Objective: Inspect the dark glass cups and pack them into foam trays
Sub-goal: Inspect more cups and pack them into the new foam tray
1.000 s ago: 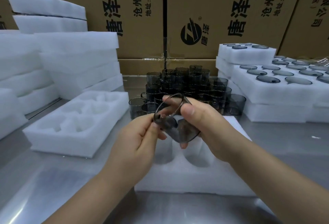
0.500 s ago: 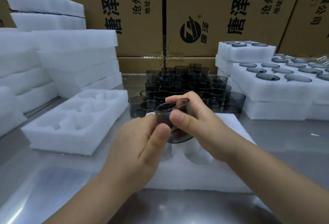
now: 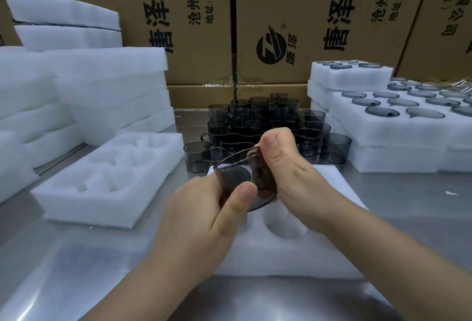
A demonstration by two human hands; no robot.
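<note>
**A:** How much of the packing has been done?

**B:** A fair share, it is judged. The filled foam trays (image 3: 398,129) are stacked at the right with dark rims showing in their pockets. A crowd of loose cups (image 3: 258,121) is left at the far middle of the steel table (image 3: 76,269), so much remains.

**A:** And the trays to be filled?

**B:** One empty pocket is shown in the near foam tray (image 3: 319,257); the rest is covered by the hands. An empty tray (image 3: 76,200) is laid to the left.

**A:** Where is the cup being checked?

**B:** The dark glass cup (image 3: 233,176) is held tilted just above the near foam tray. It is clamped from both sides — the left hand (image 3: 201,218) is curled round its near-left wall, and the right hand (image 3: 291,175) is wrapped round its right side, thumb at the rim. Inspection is judged unfinished.

**A:** How does it look?

**B:** Smoky, translucent and straight-sided, with fingers seen through the wall. No chip or crack can be made out — slight blur prevents certainty.
</note>
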